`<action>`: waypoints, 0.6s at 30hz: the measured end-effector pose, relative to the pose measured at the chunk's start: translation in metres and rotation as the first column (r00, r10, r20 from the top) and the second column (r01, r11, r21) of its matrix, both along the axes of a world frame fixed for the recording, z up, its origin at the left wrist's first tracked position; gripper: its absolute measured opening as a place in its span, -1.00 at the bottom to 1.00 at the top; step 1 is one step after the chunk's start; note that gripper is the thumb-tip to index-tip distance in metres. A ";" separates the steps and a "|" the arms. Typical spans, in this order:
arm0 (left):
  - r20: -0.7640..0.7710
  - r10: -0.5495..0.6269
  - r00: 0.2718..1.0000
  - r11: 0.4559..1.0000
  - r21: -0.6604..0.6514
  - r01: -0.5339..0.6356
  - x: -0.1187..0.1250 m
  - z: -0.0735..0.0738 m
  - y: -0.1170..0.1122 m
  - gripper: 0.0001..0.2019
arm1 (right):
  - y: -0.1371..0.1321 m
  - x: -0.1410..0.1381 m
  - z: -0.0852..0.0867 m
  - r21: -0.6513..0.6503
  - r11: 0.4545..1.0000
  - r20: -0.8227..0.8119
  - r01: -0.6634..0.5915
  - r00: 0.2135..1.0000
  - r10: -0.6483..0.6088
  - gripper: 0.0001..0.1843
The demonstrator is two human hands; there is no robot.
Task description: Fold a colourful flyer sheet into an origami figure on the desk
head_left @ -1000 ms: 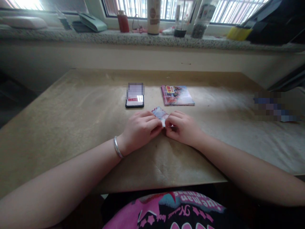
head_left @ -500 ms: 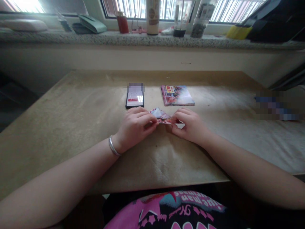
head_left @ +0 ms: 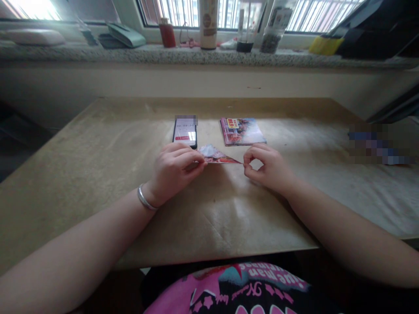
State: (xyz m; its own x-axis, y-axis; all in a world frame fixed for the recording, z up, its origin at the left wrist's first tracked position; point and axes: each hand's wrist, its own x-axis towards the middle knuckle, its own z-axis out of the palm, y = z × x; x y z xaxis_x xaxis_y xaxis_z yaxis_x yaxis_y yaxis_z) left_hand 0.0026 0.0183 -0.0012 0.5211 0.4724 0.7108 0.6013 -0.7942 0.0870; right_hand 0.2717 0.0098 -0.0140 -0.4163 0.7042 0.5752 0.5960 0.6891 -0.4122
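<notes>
Between my hands is a folded sheet of printed paper (head_left: 218, 156), patterned in pink, red and pale blue and shaped like a flat triangle. My left hand (head_left: 180, 168) pinches its left end, with the fingers hiding that corner. At the sharp right tip, the thumb and forefinger of my right hand (head_left: 266, 165) are pressed together on the paper. Its straight folded edge faces me. Just behind my left hand lies a phone (head_left: 185, 133) with a lit screen. A stack of printed paper (head_left: 244, 131) with a yellow price label rests behind my right hand.
The tan tabletop (head_left: 98, 174) reaches back to a wall below a speckled stone sill (head_left: 183, 56). A red bottle (head_left: 167, 34), a tall canister (head_left: 208, 26) and a yellow object (head_left: 325, 45) stand on the sill. A blurred bluish item (head_left: 376, 146) lies at the right.
My hands have moved apart along the paper's near edge, the right one out to the tip, the left one further left. More of the folded triangle now shows.
</notes>
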 end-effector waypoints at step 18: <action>-0.062 -0.060 0.996 0.998 0.031 0.062 0.002 -0.005 0.004 -0.94 | -0.006 -0.014 0.002 0.094 0.995 0.114 -0.016 0.993 0.006 -0.89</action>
State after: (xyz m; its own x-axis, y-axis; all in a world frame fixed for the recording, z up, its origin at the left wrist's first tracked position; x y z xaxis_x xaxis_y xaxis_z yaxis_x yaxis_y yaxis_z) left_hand 0.0048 0.0228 -0.0061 0.5907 0.4156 0.6916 0.5554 -0.8312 0.0251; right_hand 0.2572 0.0037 -0.0123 -0.4904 0.6436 0.5876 0.6275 0.7286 -0.2744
